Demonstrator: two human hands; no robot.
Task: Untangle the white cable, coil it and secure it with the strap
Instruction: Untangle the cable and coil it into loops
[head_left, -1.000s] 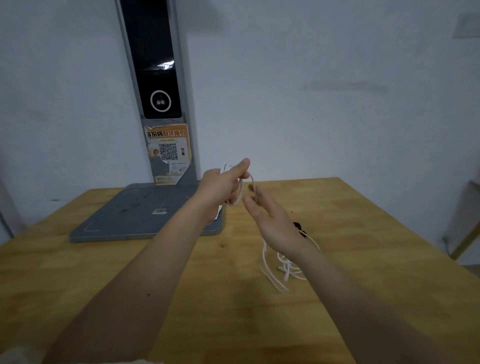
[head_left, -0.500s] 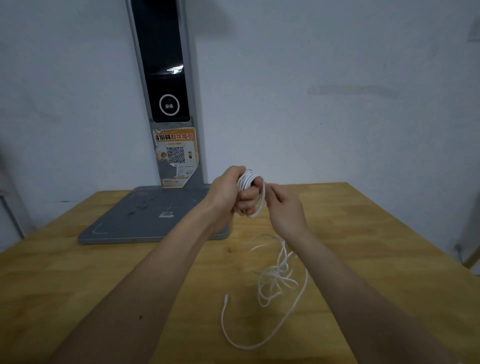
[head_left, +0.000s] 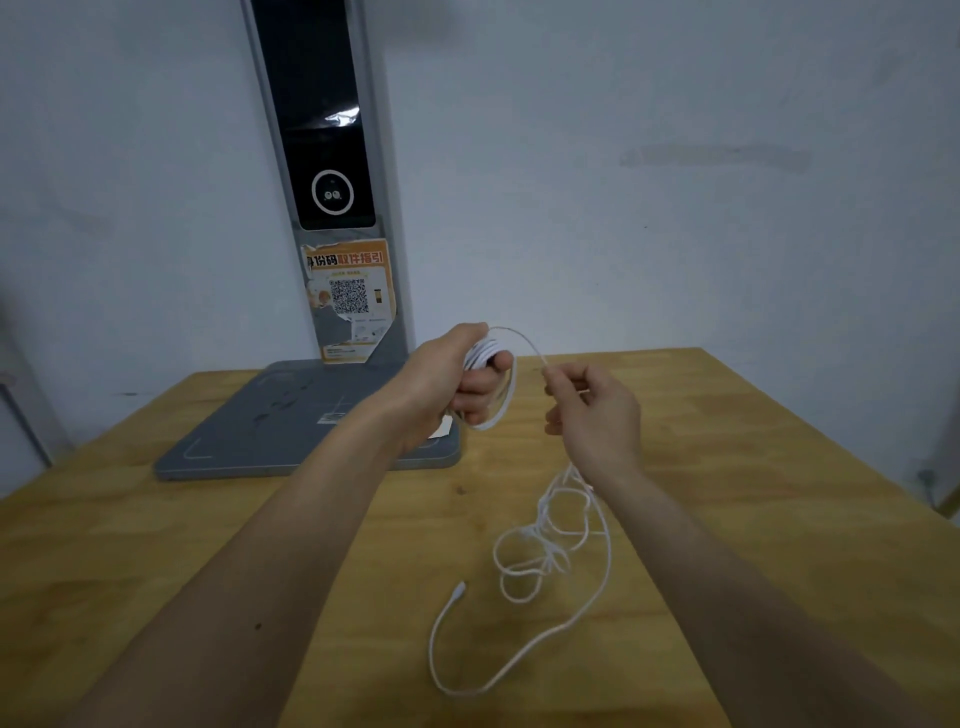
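Observation:
My left hand (head_left: 457, 379) is raised above the wooden table (head_left: 156, 545) and closed around several loops of the white cable (head_left: 550, 540). A short way to its right, my right hand (head_left: 592, 410) pinches the strand that arcs over from the coil. The rest of the cable hangs from my right hand and lies on the table in a loose tangle. Its free end with the plug (head_left: 460, 590) rests to the left of the tangle. No strap is visible.
A grey flat base (head_left: 270, 415) with a tall upright post (head_left: 332, 182) stands at the back left of the table, against the white wall. An orange QR-code sticker (head_left: 350, 296) is on the post. The table's right edge runs diagonally at the right.
My right hand has moved right, away from the left, drawing a strand out in an arc. The coil stays in my left hand. More cable lies spread on the table than a second ago.

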